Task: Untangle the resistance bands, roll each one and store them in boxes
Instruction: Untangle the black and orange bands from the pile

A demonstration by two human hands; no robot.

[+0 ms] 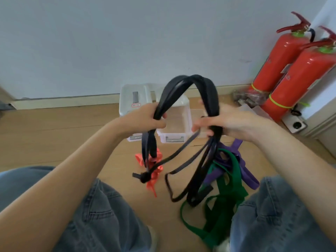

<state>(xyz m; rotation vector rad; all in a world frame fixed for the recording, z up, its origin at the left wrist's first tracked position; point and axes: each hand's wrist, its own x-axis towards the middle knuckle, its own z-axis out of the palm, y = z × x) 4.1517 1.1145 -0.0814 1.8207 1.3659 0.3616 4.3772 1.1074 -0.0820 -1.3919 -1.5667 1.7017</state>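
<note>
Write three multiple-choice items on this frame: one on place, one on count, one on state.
1. Where does the green band lie?
A. On the floor by the right knee
B. In a box
C. Over an extinguisher

2. How many extinguishers stand by the wall?
A. One
B. Two
C. Four

3. What are the hands doing?
A. Resting on knees
B. Both gripping the black band
C. Closing a lid

Answers: 1 A, it sprawls on the wood floor. 2 B, two red cylinders. 3 B, left hand and right hand hold the black band arched between them.
</note>
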